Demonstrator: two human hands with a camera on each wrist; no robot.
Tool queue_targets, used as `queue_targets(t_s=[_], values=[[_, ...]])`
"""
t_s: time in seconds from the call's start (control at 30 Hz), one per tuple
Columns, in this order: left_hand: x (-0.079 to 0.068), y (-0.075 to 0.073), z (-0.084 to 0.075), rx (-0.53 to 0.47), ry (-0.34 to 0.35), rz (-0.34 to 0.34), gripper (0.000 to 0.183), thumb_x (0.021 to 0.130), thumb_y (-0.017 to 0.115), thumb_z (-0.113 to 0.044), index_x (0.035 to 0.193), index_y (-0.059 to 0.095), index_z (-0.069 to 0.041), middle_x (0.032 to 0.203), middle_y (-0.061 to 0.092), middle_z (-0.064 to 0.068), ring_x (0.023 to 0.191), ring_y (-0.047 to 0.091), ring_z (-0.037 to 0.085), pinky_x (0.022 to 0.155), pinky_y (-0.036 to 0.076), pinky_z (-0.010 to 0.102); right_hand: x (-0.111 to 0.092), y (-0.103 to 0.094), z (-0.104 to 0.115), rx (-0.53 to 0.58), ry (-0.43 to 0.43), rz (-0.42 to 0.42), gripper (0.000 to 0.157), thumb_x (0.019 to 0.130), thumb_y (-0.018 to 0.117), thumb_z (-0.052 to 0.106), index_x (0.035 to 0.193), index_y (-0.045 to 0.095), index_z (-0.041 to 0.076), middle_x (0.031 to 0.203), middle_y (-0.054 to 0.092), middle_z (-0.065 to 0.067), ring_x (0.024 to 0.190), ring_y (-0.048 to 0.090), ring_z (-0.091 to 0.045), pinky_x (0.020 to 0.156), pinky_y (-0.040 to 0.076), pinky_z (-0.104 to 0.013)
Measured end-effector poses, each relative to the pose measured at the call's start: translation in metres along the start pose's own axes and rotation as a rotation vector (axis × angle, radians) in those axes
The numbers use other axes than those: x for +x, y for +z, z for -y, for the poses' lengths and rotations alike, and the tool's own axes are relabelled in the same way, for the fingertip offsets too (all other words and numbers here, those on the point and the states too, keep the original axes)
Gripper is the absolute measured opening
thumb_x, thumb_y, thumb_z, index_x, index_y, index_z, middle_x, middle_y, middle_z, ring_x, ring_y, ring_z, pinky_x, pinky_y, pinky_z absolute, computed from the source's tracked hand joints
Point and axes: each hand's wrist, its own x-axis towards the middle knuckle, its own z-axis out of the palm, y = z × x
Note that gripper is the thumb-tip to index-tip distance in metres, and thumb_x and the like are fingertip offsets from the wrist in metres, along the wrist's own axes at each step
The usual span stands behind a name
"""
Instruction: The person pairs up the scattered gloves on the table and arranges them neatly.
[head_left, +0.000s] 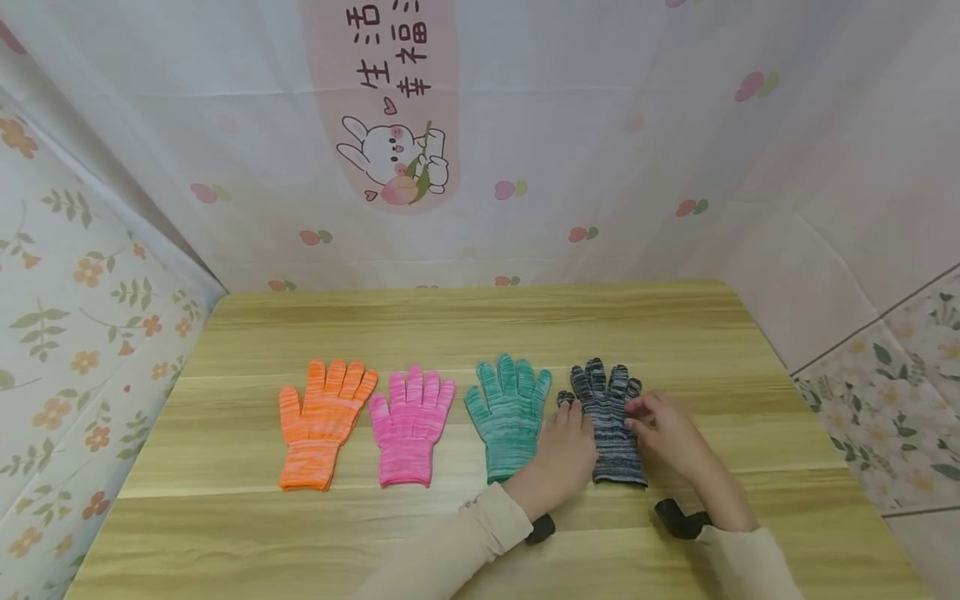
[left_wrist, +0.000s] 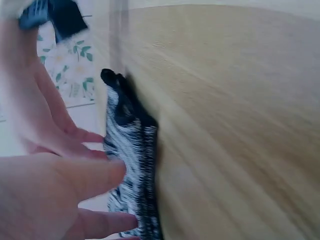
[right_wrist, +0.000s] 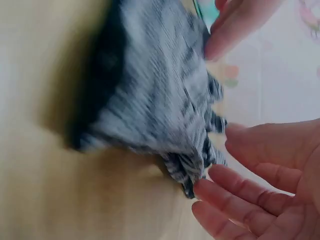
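A black-and-grey knitted glove (head_left: pixel 617 442) lies on the wooden table, its fingers pointing away from me. My left hand (head_left: pixel 564 450) is at its left edge, by the glove's thumb, with extended fingertips resting on the knit (left_wrist: pixel 132 175). On the opposite side, my right hand (head_left: pixel 667 429) has its fingertips right at the glove's outer finger. Thumb and fingers of the right hand (right_wrist: pixel 265 185) stand apart in the right wrist view. Just left of these, a teal glove (head_left: pixel 506 408) lies flat, its lower right corner partly behind the left hand.
Further left lie a pink glove (head_left: pixel 408 433) and an orange glove (head_left: pixel 318 425), in one row with the others. Patterned curtains (head_left: pixel 562 167) rise behind the table (head_left: pixel 480 325) and at both sides. Black straps (head_left: pixel 678 518) sit on both wrists.
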Motion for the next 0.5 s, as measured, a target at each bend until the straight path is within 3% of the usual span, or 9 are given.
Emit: queue_targets(t_s=[0.2, 0.33, 0.5], values=[[-0.001, 0.006, 0.001, -0.026, -0.094, 0.020, 0.061, 0.092, 0.047, -0.051, 0.139, 0.042, -0.014, 0.149, 0.033, 0.007, 0.138, 0.030, 0.022, 0.110, 0.031, 0.029, -0.022, 0.012, 0.010, -0.133, -0.013, 0.074, 0.035, 0.082, 0.067, 0.006, 0.113, 0.058, -0.009, 0.128, 0.047, -0.029, 0.117, 0.047, -0.047, 0.093, 0.041, -0.058], [-0.001, 0.011, 0.003, -0.032, -0.103, 0.013, 0.062, 0.090, 0.049, -0.053, 0.140, 0.041, -0.016, 0.150, 0.031, 0.006, 0.138, 0.029, 0.022, 0.111, 0.029, 0.028, -0.030, 0.017, 0.009, -0.108, 0.016, 0.149, 0.051, 0.084, 0.066, 0.010, 0.127, 0.048, -0.011, 0.141, 0.034, -0.032, 0.127, 0.034, -0.050, 0.099, 0.034, -0.060], [-0.002, 0.013, 0.005, -0.015, -0.093, -0.013, 0.063, 0.090, 0.049, -0.054, 0.138, 0.042, -0.015, 0.149, 0.033, 0.007, 0.137, 0.031, 0.021, 0.110, 0.031, 0.028, -0.034, 0.021, 0.005, -0.050, 0.014, 0.175, 0.055, 0.087, 0.061, 0.010, 0.133, 0.040, -0.013, 0.146, 0.022, -0.033, 0.132, 0.023, -0.051, 0.103, 0.026, -0.062]])
